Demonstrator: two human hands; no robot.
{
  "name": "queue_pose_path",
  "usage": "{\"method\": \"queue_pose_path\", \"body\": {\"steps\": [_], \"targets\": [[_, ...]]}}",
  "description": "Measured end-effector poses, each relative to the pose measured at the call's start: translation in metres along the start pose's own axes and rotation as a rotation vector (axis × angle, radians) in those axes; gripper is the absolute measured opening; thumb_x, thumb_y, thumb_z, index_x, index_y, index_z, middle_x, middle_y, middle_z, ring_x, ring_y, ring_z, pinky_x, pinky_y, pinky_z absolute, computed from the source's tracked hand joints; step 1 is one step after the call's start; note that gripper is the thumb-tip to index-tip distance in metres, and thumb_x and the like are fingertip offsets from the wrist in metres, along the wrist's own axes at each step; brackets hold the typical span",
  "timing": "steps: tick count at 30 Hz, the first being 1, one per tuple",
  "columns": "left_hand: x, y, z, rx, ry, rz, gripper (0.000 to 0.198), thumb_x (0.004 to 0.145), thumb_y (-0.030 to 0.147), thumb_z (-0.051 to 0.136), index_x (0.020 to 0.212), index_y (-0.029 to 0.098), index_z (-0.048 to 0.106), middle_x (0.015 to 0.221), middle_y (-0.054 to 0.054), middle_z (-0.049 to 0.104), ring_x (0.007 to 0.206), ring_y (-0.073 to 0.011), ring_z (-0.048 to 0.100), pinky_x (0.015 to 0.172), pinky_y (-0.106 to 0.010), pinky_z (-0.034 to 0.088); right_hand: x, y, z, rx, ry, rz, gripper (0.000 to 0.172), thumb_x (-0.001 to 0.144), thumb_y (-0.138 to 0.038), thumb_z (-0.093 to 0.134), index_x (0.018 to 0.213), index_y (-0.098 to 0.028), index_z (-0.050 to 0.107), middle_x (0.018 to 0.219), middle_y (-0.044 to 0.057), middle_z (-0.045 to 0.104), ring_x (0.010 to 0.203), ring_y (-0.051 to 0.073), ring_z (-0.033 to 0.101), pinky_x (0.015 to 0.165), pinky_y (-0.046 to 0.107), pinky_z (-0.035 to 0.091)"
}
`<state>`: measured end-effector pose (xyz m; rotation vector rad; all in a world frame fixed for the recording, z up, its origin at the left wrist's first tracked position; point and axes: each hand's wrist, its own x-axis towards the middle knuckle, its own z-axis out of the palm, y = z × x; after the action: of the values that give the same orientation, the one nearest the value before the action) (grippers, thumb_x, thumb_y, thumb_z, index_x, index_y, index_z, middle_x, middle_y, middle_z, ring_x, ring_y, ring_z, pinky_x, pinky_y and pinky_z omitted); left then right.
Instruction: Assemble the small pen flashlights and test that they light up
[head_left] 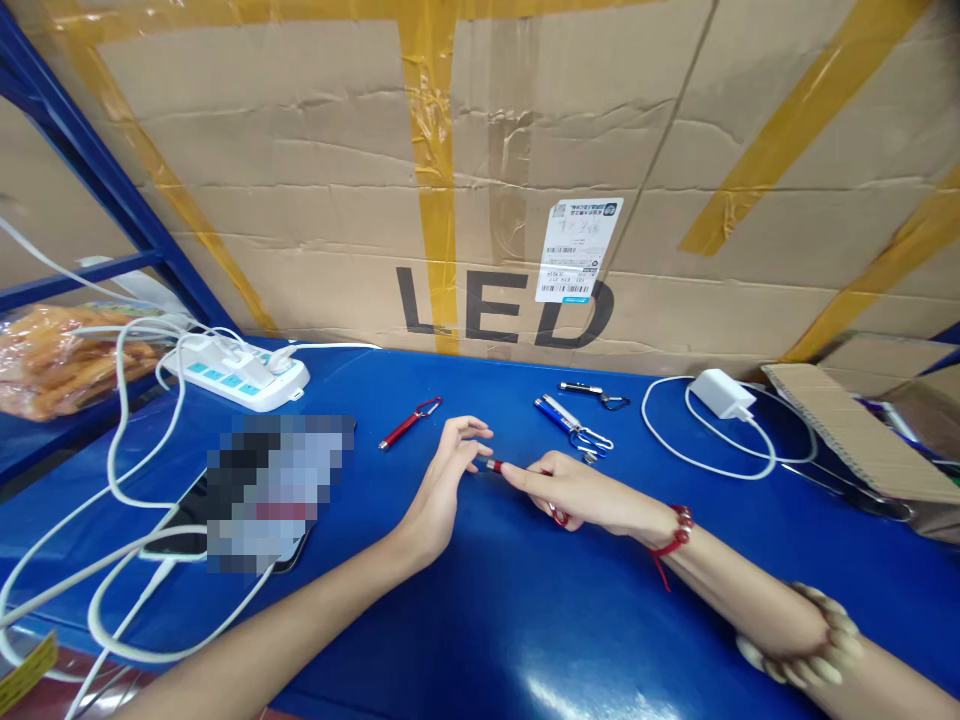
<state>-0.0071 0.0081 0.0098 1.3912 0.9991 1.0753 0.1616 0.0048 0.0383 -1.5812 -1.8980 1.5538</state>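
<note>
In the middle of the blue table (465,630), my right hand (559,487) is closed around a small red flashlight (494,466), its silver end pointing left. A red clip shows below my fingers. My left hand (444,485) is just left of that end, fingers curved and apart, with nothing seen in it. Another red flashlight (401,430) with a clip lies behind my left hand. Behind my right hand lie a blue flashlight (553,414) and a silver one beside it, both with clips. A black flashlight (580,388) lies farther back.
A large taped cardboard box (322,240) stands along the back. At left are a white power strip (247,375), tangled white cables and a partly blurred phone (180,520). At right are a white charger (720,393) with its cable and a cardboard piece (862,430).
</note>
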Motion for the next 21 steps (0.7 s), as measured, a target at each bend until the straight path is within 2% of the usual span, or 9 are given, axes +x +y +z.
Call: {"method": "queue_pose_path", "body": {"steps": [4, 6, 10, 13, 15, 18, 21], "targets": [[-0.001, 0.005, 0.002, 0.124, -0.002, -0.035, 0.026, 0.086, 0.036, 0.04, 0.094, 0.018, 0.057, 0.085, -0.003, 0.057, 0.071, -0.0151, 0.054, 0.068, -0.027, 0.039, 0.0, 0.002, -0.005, 0.047, -0.02, -0.016, 0.062, 0.075, -0.073, 0.037, 0.049, -0.016, 0.037, 0.045, -0.005, 0.036, 0.04, 0.004, 0.033, 0.04, 0.016, 0.029], [0.001, 0.003, 0.001, 0.12, 0.01, -0.036, 0.03, 0.087, 0.04, 0.04, 0.095, 0.018, 0.058, 0.083, -0.003, 0.058, 0.068, -0.015, 0.054, 0.066, -0.027, 0.039, -0.001, 0.002, -0.008, 0.062, -0.04, -0.021, 0.062, 0.074, -0.073, 0.038, 0.05, -0.016, 0.037, 0.046, -0.005, 0.036, 0.041, 0.004, 0.033, 0.04, 0.016, 0.029], [0.004, -0.003, -0.003, 0.036, 0.065, -0.041, 0.032, 0.088, 0.041, 0.038, 0.104, 0.02, 0.056, 0.099, -0.006, 0.059, 0.088, -0.0192, 0.057, 0.074, -0.028, 0.041, -0.003, 0.0, -0.011, 0.045, -0.062, -0.012, 0.06, 0.073, -0.071, 0.044, 0.05, -0.016, 0.038, 0.046, -0.004, 0.039, 0.042, 0.004, 0.034, 0.041, 0.016, 0.031], [0.004, 0.0, -0.004, 0.023, 0.066, -0.014, 0.03, 0.088, 0.038, 0.038, 0.101, 0.019, 0.058, 0.107, -0.007, 0.059, 0.098, -0.0214, 0.056, 0.079, -0.03, 0.041, -0.004, -0.001, -0.011, 0.029, -0.052, -0.005, 0.059, 0.074, -0.069, 0.044, 0.05, -0.016, 0.038, 0.047, -0.004, 0.039, 0.042, 0.004, 0.035, 0.042, 0.017, 0.033], [0.002, 0.004, -0.002, 0.067, 0.035, 0.014, 0.028, 0.087, 0.037, 0.041, 0.095, 0.018, 0.061, 0.103, -0.007, 0.061, 0.093, -0.0205, 0.057, 0.079, -0.03, 0.042, -0.004, -0.002, -0.012, 0.022, -0.046, -0.003, 0.058, 0.075, -0.068, 0.045, 0.05, -0.016, 0.038, 0.048, -0.005, 0.039, 0.042, 0.005, 0.036, 0.043, 0.017, 0.034], [-0.001, 0.009, 0.001, 0.115, -0.082, 0.03, 0.025, 0.085, 0.034, 0.048, 0.092, 0.016, 0.063, 0.087, -0.005, 0.064, 0.076, -0.0165, 0.059, 0.073, -0.028, 0.045, -0.005, -0.002, -0.013, -0.004, -0.043, -0.023, 0.056, 0.076, -0.066, 0.046, 0.05, -0.016, 0.038, 0.047, -0.005, 0.038, 0.042, 0.005, 0.036, 0.042, 0.018, 0.033], [-0.003, 0.009, 0.004, 0.063, -0.155, 0.027, 0.02, 0.082, 0.029, 0.054, 0.092, 0.014, 0.063, 0.071, -0.002, 0.063, 0.065, -0.0139, 0.059, 0.064, -0.025, 0.046, -0.008, -0.003, -0.015, -0.083, -0.033, -0.116, 0.053, 0.08, -0.062, 0.043, 0.052, -0.016, 0.043, 0.047, -0.005, 0.04, 0.041, 0.006, 0.038, 0.042, 0.019, 0.03]]}}
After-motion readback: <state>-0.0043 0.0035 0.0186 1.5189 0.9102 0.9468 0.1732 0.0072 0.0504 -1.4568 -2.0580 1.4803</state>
